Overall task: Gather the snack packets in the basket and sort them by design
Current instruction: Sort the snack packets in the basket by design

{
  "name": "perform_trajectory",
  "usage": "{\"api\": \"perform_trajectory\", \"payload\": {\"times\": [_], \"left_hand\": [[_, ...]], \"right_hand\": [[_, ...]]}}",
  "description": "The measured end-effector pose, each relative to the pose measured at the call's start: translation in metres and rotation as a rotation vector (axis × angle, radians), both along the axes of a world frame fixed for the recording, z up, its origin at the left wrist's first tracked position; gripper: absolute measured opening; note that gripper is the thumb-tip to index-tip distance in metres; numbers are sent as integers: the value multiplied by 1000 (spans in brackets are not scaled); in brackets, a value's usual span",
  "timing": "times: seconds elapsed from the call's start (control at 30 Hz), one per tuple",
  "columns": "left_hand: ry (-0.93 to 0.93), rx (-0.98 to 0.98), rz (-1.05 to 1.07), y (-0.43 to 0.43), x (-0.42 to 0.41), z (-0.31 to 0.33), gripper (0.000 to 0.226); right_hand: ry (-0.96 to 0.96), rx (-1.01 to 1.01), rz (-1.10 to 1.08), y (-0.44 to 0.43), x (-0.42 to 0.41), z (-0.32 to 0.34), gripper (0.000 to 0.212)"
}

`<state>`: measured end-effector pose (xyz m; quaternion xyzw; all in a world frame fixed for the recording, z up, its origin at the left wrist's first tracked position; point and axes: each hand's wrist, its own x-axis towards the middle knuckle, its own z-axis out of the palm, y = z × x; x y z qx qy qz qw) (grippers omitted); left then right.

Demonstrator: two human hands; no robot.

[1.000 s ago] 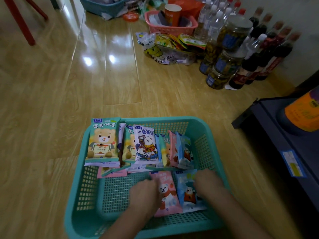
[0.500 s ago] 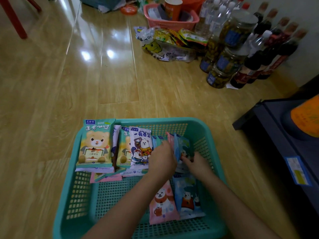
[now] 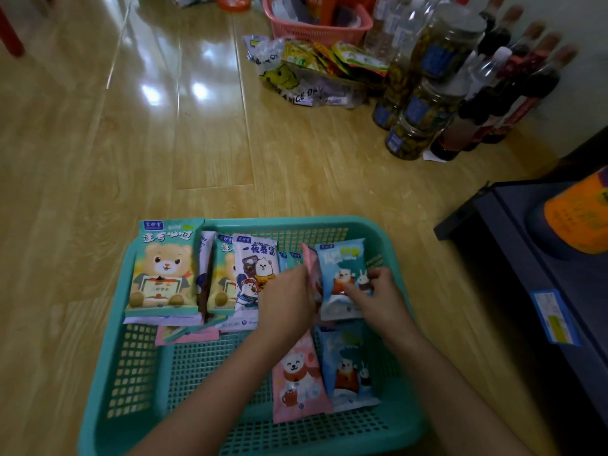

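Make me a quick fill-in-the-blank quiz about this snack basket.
The right hand holds a light-blue packet showing a bear and a ___.
The flat pink packet lies to the ___ of the flat blue packet.
In the teal basket, the fully visible green bear packet stands at the ___ end.
Answers: rabbit; left; left.

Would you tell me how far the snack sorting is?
Done: a row stands along the far wall of the teal basket, green bear packets leftmost. In hand: the right hand grips a blue packet at the row's right end, left hand beside it. Left: a flat pink packet and flat blue packet in front.
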<state>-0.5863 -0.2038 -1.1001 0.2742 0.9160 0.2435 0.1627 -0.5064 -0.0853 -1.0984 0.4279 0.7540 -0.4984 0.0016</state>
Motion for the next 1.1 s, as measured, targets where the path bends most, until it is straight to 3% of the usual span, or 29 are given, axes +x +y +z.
{"api": "perform_trajectory", "payload": {"times": [0.13,0.23,0.37,0.47,0.63,0.77,0.87,1.03,1.1], "left_hand": [[-155,306,31,-53,20,18,23],[-338,338,28,-88,42,16,21],[-420,220,144,-116,64,-11,29],[-372,77,150,-123,69,-20,38],[-294,-110,-10,-106,65,-17,19],[-239,-289,-114,-93,59,-12,29],[-145,-342,-110,-92,56,4,33],[137,96,49,-82,37,41,12],[280,118,70,-72,20,42,18]], "right_hand": [[100,-7,15,-1,39,38,44],[-34,-72,87,-8,66,42,48],[-274,-32,194,-26,77,19,52],[-395,30,233,-37,76,-3,55],[-688,378,442,-48,69,-5,59],[-811,587,666,-48,59,10,34],[-795,594,711,-36,42,23,27],[-380,454,484,-21,0,18,44],[-321,353,438,-23,-18,5,58]]}}
